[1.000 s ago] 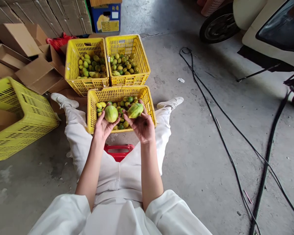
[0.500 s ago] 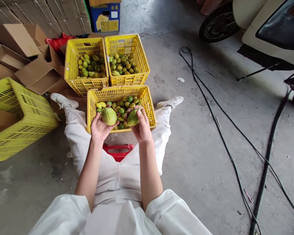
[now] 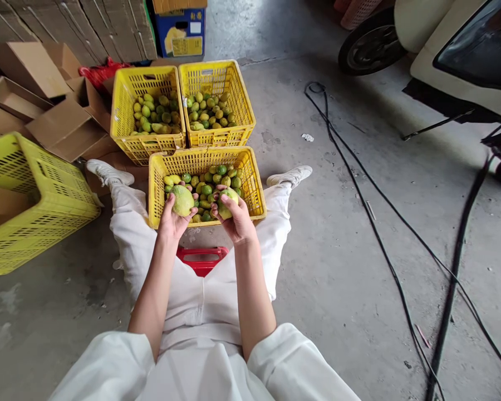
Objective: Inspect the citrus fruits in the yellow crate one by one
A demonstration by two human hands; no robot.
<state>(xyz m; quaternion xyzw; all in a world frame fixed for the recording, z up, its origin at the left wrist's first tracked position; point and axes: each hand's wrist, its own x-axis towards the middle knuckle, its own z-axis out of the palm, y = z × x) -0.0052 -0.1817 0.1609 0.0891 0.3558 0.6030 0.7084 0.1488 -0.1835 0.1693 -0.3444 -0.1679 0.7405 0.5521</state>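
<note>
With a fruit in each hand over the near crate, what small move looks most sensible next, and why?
Probably carry one fruit forward to a far crate. The left hand and right hand each grip a fruit above the near crate, and both far crates hold similar fruit.

Four yellow crates showing: near crate (image 3: pixel 157 189), two behind, left (image 3: pixel 121 111) and right (image 3: pixel 244 106), one tipped at far left (image 3: pixel 45 184). Two hands, left hand (image 3: pixel 173 220) and right hand (image 3: pixel 237 220), each holding one fruit: pale fruit (image 3: pixel 182 200), green fruit (image 3: pixel 227 201). Two white shoes (image 3: pixel 108 171) (image 3: pixel 290 176) flanking.

Two yellow-green fruits (image 3: pixel 182 201) (image 3: pixel 226 201), one per palm, just above the fruit-filled near crate (image 3: pixel 155 192).
</note>
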